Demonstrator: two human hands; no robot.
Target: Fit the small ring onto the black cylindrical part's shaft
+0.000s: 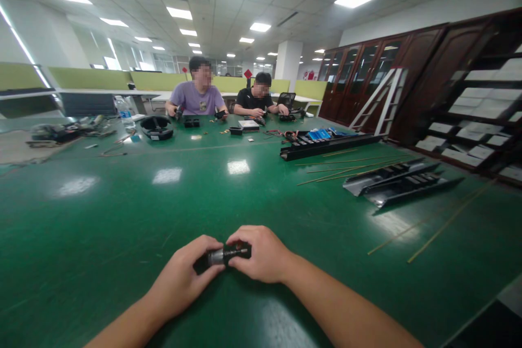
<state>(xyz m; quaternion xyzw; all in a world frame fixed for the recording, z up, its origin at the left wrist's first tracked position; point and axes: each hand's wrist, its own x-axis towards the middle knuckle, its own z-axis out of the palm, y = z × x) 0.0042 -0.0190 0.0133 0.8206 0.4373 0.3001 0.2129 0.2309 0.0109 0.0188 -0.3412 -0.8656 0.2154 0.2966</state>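
Note:
Close to the near side of the green table, both hands are around a small black and silver cylindrical part. My left hand grips its left end between thumb and fingers, next to a silver band. At the other end, my right hand is closed over a dark section with a thin light-coloured piece along it. The part lies roughly level, and my fingers hide both of its ends. Its exact kind cannot be made out.
Black metal channels and thin yellowish rods lie at right. A black headset-like object and a cluttered pile sit at far left. Two people work across the table. A stepladder stands by the cabinets.

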